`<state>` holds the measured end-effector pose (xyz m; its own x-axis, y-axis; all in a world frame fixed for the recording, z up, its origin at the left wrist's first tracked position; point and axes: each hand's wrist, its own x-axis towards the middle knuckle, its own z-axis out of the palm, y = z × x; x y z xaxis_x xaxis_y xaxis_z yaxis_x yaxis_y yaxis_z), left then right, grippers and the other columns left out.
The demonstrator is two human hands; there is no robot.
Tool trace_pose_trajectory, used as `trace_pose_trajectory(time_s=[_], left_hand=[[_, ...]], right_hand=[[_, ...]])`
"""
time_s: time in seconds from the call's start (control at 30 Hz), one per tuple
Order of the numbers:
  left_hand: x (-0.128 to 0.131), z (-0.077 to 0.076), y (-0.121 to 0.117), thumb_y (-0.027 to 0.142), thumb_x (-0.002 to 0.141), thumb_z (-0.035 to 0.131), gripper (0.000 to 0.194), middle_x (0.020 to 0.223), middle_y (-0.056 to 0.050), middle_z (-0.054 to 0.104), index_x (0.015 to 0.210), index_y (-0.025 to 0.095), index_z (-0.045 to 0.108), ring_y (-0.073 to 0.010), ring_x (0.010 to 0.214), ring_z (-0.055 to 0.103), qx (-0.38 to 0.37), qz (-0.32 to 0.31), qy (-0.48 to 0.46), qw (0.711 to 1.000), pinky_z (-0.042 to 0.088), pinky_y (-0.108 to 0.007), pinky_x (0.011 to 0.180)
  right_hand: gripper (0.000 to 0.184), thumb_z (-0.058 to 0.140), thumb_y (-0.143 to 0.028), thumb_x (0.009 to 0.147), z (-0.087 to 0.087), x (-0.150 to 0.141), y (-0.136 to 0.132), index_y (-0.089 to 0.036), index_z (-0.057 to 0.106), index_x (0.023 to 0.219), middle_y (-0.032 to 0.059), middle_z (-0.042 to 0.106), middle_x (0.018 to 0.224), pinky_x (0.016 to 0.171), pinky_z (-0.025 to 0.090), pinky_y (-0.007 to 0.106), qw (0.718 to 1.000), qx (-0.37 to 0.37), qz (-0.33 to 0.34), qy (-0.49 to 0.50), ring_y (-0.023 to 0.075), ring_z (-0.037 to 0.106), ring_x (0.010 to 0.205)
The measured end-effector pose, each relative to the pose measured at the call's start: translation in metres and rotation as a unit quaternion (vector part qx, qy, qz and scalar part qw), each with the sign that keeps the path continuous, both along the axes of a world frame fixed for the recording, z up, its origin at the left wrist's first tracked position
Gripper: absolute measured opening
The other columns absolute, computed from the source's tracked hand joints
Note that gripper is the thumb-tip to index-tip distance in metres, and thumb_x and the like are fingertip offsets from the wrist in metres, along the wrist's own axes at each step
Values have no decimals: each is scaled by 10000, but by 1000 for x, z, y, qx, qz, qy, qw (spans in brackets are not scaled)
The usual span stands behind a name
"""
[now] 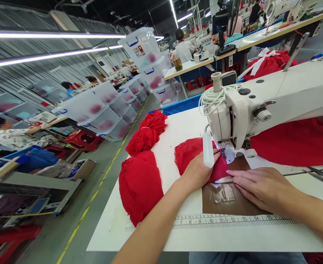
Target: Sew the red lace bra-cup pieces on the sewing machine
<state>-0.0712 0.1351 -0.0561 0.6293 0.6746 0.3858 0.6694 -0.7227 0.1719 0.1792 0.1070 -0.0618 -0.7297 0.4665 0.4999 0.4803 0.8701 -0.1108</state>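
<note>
Red fabric (pixel 190 152) lies under the needle area of a white sewing machine (pixel 285 95). My left hand (pixel 197 170) rests on this cloth to the left of the presser foot, its fingers reaching forward and partly hidden behind a white rounded attachment (pixel 208 150). My right hand (pixel 256 185) lies with fingers stretched out, the fingertips touching the cloth's right edge. Beneath that palm is a brown plate (pixel 219 205) with clear tape on it. Left of my left hand, a bunched red fabric bundle (pixel 146 135) and a folded red piece (pixel 142 183) sit on the white table.
A printed ruler (pixel 224 221) runs along the front of the table (pixel 150 238). Scissors (pixel 322 176) lie at the right, near more red cloth (pixel 296 146). Stacked clear bins (pixel 103 113) stand beyond a yellow floor line (pixel 95 196). Other people sit at machines farther off.
</note>
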Motion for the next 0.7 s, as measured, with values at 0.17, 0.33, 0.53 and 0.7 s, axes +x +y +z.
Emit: trace_pose_trajectory(time_s=[0.17, 0.33, 0.53, 0.7], left_hand=[[-1, -2, 0, 119, 1021, 373, 388, 1377, -169, 633, 1378, 156, 520, -270, 1271, 628, 16, 5, 15, 1000, 586, -475, 1032], [-2, -4, 0, 103, 1008, 388, 411, 1388, -177, 624, 1397, 149, 512, -271, 1294, 610, 20, -3, 21, 1000, 568, -478, 1056], [-2, -1, -1, 99, 1019, 361, 411, 1397, -195, 613, 1399, 130, 514, -279, 1306, 600, 22, -3, 31, 999, 553, -494, 1074], [-1, 2, -4, 100, 1029, 349, 398, 1404, -221, 601, 1393, 99, 510, -284, 1313, 592, 28, -8, 35, 999, 552, -483, 1074]], right_hand=[[310, 365, -185, 1041, -1, -1, 0, -215, 672, 1015, 27, 752, 1210, 611, 507, 342, 1000, 2, 0, 8, 184, 736, 774], [303, 386, -168, 1020, 6, -1, 0, -213, 684, 986, 38, 767, 1163, 599, 513, 334, 1000, 3, -5, -3, 191, 738, 756], [271, 421, -152, 990, 5, -1, 0, -215, 685, 990, 41, 764, 1167, 595, 518, 349, 1000, -7, -8, -19, 203, 742, 762], [250, 430, -172, 996, -2, 0, -1, -225, 674, 1007, 42, 762, 1171, 608, 500, 358, 1000, -14, -18, -13, 207, 738, 770]])
